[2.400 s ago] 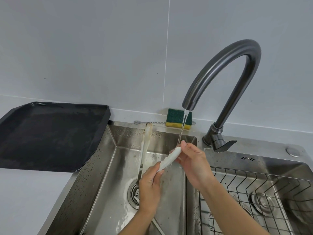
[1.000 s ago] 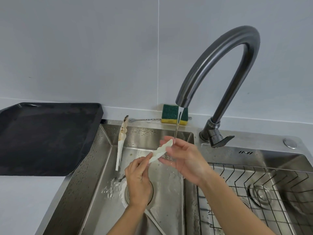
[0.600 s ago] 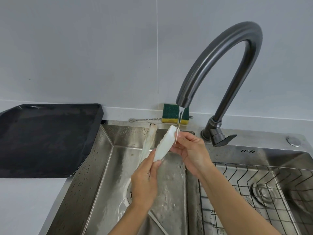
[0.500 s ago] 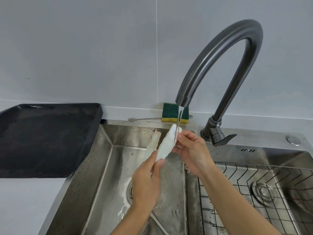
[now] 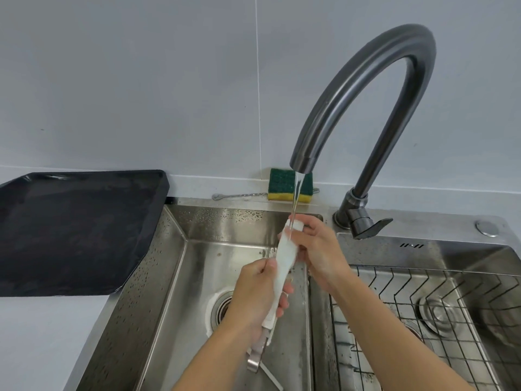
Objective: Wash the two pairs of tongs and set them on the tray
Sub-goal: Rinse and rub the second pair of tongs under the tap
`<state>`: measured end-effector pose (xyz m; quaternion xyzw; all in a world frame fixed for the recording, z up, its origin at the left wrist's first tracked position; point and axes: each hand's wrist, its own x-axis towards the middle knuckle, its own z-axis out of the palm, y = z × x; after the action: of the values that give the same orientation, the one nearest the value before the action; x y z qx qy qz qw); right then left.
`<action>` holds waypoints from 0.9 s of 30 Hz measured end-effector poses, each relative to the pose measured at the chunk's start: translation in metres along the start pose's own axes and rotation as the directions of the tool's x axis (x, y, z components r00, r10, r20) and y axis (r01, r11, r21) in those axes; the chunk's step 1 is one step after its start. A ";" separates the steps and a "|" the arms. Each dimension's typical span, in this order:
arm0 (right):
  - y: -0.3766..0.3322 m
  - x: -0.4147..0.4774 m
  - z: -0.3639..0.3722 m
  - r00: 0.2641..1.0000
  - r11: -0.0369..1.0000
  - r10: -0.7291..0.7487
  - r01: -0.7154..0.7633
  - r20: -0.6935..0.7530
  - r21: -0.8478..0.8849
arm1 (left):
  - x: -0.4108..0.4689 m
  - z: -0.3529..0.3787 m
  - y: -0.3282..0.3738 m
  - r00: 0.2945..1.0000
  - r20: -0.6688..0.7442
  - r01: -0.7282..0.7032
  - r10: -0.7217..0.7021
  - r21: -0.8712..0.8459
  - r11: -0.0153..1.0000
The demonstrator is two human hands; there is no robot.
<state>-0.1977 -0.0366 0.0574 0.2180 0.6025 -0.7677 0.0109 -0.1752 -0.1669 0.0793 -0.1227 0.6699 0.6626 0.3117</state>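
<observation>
tongs (image 5: 284, 263): 1 pair, under stream | left hand (image 5: 258, 294) fingers grip it | right hand (image 5: 318, 251) fingers too | tray (image 5: 70, 230): 1

Our left hand (image 5: 258, 294) is covering the tongs (image 5: 284, 261) at mid-length; our right hand (image 5: 318, 249) is hiding their far side. The tray (image 5: 70, 230) is running off the left edge.

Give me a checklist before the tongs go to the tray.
1. Water running on the tongs: ok.
2. Both hands hold them, left hand low, right hand at the tip: ok.
3. Foam rinsed off: cannot tell.
4. Tray has free space: ok.
5. Second tongs washed: cannot tell; a white piece lies in the sink.
6. Faucet off: not ok.
</observation>
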 end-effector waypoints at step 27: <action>0.010 -0.025 -0.018 0.787 0.778 -0.564 0.403 -0.250 -0.482 | 0.067 -0.027 0.008 0.920 0.313 0.384 -0.238 -0.585 0.715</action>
<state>-0.1662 -0.0285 0.0535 0.1900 0.7735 -0.5444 -0.2630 -0.2390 -0.1753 0.0452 -0.2596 0.3379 0.7962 0.4295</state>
